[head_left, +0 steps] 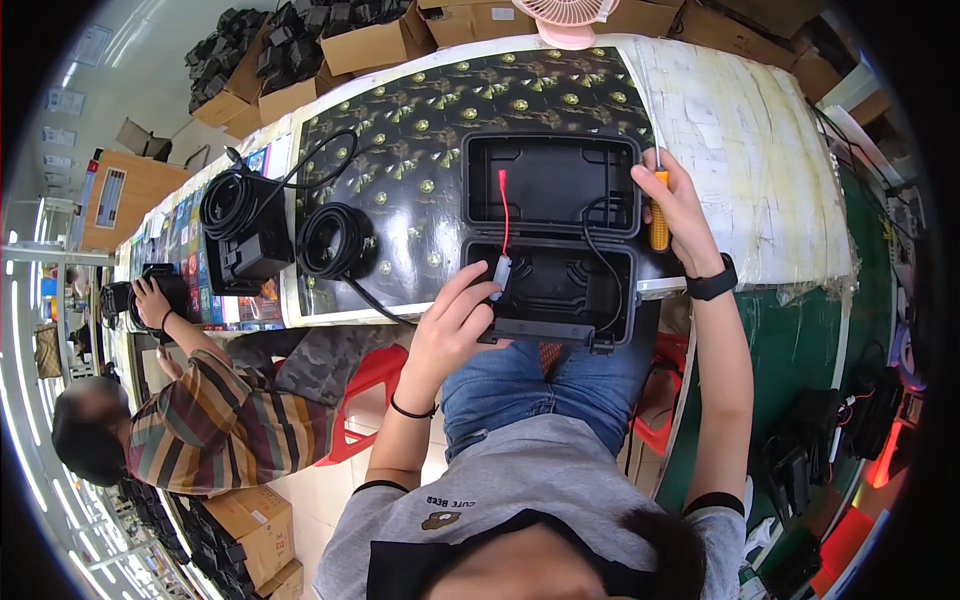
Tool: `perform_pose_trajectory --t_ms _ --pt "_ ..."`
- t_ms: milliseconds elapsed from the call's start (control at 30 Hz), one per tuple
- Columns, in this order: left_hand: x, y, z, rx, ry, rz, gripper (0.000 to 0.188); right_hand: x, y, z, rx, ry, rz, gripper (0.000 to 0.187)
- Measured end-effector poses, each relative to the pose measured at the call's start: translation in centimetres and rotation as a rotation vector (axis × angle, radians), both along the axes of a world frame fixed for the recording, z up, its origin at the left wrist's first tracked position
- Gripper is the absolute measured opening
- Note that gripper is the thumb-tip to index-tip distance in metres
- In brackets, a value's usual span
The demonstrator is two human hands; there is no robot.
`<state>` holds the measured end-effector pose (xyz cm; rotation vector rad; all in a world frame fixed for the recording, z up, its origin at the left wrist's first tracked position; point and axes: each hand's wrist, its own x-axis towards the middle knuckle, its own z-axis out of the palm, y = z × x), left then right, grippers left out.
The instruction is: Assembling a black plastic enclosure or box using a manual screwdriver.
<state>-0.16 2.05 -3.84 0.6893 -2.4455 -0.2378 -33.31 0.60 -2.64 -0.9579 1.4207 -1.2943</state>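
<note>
A black plastic box lies opened out at the table's near edge, its lid folded back on the far side. My left hand grips the box's near left side, fingertips over the rim against a small grey piece. From that piece a thin red wire runs up over the lid to a red connector. A black cable curves inside the box's right part. My right hand is closed on a screwdriver with a yellow handle, its shaft pointing away, beside the lid's right edge.
Left of the box lies a coiled black cable; beyond it stands another black box with coiled cable. A pink fan and cardboard boxes line the far side. A co-worker in a striped shirt handles a black item at left.
</note>
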Motion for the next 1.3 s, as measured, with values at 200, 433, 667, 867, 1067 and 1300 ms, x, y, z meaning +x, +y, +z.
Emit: perform_pose_trajectory --t_ms 200,433,667,867,1067,1300 --pt "-0.7 -0.4 -0.5 -0.039 0.003 -0.047 0.039 -1.7 2.1 2.6 -0.362 0.193 0.082 0.040" --pt "-2.5 -0.7 -2.4 0.065 0.301 -0.016 0.059 -2.6 4.2 5.5 -0.383 0.234 0.211 0.048" --pt "-3.7 -0.2 -3.0 0.303 0.695 0.164 0.068 -2.7 4.0 5.0 -0.483 0.066 0.262 0.048" --pt "-4.1 -1.3 -1.1 0.153 0.430 0.175 0.054 -1.3 2.9 4.2 -0.583 0.320 0.105 0.032" --pt "-4.7 -2.1 0.3 0.216 0.392 0.198 0.049 0.5 2.7 4.1 -0.358 0.133 -0.100 0.019" --pt "-5.7 -2.9 0.9 0.399 0.399 0.149 0.049 0.2 2.2 4.1 -0.201 0.144 -0.191 0.033"
